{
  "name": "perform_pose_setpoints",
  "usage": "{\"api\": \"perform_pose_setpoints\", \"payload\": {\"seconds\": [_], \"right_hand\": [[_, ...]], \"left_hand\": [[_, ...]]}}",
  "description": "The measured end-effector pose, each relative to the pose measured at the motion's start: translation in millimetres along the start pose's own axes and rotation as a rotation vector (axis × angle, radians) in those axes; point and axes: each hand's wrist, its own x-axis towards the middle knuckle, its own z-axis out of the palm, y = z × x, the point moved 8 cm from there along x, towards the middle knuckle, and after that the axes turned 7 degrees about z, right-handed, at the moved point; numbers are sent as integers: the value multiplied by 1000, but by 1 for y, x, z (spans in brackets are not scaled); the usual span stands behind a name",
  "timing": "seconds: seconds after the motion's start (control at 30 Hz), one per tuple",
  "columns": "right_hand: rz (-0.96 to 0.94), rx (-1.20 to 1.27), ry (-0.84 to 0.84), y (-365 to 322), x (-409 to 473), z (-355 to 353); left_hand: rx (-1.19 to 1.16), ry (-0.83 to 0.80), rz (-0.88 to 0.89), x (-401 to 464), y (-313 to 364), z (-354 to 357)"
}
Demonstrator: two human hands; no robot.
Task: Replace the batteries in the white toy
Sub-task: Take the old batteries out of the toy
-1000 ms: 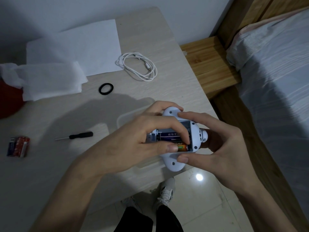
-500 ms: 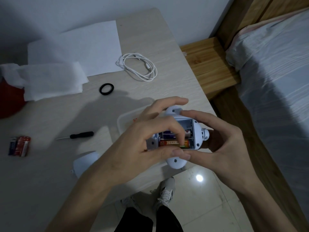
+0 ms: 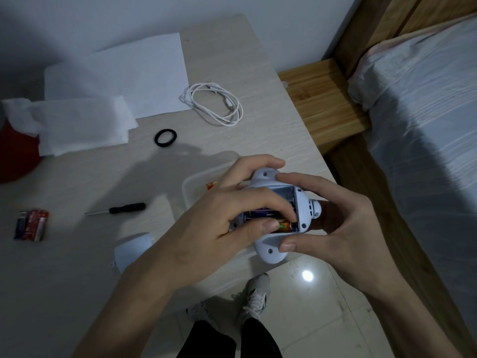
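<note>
The white toy (image 3: 268, 248) is held belly-up over the table's near right edge, its battery compartment open. My right hand (image 3: 333, 228) grips the toy from the right, thumb on its lower lobe and a finger across its top. My left hand (image 3: 214, 228) reaches over the compartment; its thumb and index finger pinch an orange battery (image 3: 284, 225) lying in the lower slot. A purple battery (image 3: 260, 211) lies in the slot above it. The white compartment cover (image 3: 133, 250) rests on the table by my left wrist. A pack of red and dark batteries (image 3: 32, 224) lies at the far left.
A black-handled screwdriver (image 3: 121, 209) lies left of my hands. A clear plastic tray (image 3: 198, 182) sits under the toy, with a small orange item in it. Further back are a black ring (image 3: 165, 137), a coiled white cable (image 3: 214, 103), paper sheets (image 3: 134, 73) and tissue (image 3: 80, 122). A bed stands at right.
My left fingers lifted slightly, then pressed back down onto the orange battery in the lower slot. The toy shifted a little. The white cover came into sight by my left wrist.
</note>
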Motion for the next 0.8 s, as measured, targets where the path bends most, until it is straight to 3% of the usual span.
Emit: {"api": "perform_pose_setpoints", "payload": {"seconds": [0.2, 0.43, 0.53, 0.8], "right_hand": [[18, -11, -8, 5, -1, 2], [35, 13, 27, 8, 2, -3], [27, 24, 19, 8, 3, -3], [-18, -29, 52, 3, 7, -6]], "left_hand": [[-35, 7, 35, 0, 3, 0], [151, 253, 225, -7, 10, -17], [167, 337, 223, -11, 9, -22], [-92, 611, 154, -24, -4, -36]]}}
